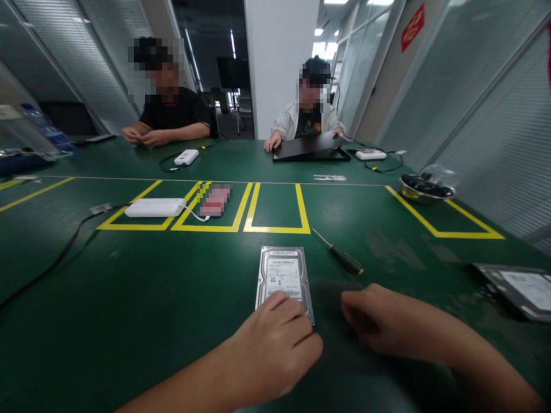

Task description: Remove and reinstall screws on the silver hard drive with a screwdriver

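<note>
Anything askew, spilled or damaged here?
Slightly askew: the metal bowl overlaps a yellow taped outline, and the screwdriver lies diagonally near the hard drive, outside any outline. No obvious spill or damage visible.

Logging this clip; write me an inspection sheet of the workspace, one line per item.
Surface: green table, yellow tape outlines, smudges at right.
Job's things: hard drive, label up; screwdriver beyond it, to the right.
Clutter: white block, pixelated pink item, filled metal bowl, drive-like unit at right edge.
Hands: left over the drive's near end, grip unclear; right curled beside it, contents hidden.
Cables: dark cable at left; short white cable between block and pink item.
Surroundings: two people opposite, one handling a black panel.
</note>
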Available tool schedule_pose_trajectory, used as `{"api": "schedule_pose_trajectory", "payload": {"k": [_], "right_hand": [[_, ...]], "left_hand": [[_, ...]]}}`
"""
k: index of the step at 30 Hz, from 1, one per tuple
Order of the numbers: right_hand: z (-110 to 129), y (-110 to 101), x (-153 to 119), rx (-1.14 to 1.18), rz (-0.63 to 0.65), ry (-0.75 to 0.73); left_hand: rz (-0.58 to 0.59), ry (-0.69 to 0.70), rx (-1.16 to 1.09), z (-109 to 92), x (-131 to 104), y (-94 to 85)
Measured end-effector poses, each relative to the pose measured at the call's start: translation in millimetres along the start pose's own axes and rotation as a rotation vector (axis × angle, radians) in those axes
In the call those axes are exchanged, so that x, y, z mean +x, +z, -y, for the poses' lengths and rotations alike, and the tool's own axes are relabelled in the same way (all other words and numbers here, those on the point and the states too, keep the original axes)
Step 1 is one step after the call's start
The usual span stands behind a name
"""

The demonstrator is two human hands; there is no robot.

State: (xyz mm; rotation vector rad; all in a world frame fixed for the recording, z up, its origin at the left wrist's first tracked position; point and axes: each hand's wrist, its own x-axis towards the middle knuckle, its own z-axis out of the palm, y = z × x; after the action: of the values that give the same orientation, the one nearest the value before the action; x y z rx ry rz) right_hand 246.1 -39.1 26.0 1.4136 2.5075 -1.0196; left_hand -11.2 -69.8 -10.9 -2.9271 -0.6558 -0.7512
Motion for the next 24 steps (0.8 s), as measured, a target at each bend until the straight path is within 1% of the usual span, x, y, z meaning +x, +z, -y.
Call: {"api": "schedule_pose_trajectory", "payload": {"k": [2, 4, 7, 9, 12, 15, 20, 24], "right_hand": [[7, 0, 3, 0.238, 0.071, -0.068], [14, 6, 9, 0.561, 0.144, -0.139], [22, 23, 21, 0.992, 0.202, -0.252], [26, 36, 28, 1.146, 0.202, -0.33], [31, 47, 36, 1.305, 0.201, -0.421], [34, 50, 39, 1.423, 0.191, -0.472], [34, 51, 40, 1.535, 0.162, -0.54], [35, 55, 43, 1.581, 0.148, -0.563]], "left_hand": [[-0.064, -0.011, -0.013, -2, 1, -1.5], [-0.162, -0.02, -0.044, -4, 2, -4.1], [-0.331, -0.016, -0.106, -8, 4, -9.1], [-0.407, -0.014, -0.134, -9, 5, -12.3], [-0.447, -0.024, -0.157, -10, 5, -15.0], [-0.449, -0.003, -0.161, -8, 4, -14.2], [-0.474, 0.009, -0.198, -7, 2, -11.8], [-0.492, 0.011, -0.237, -6, 3, -14.8]]}}
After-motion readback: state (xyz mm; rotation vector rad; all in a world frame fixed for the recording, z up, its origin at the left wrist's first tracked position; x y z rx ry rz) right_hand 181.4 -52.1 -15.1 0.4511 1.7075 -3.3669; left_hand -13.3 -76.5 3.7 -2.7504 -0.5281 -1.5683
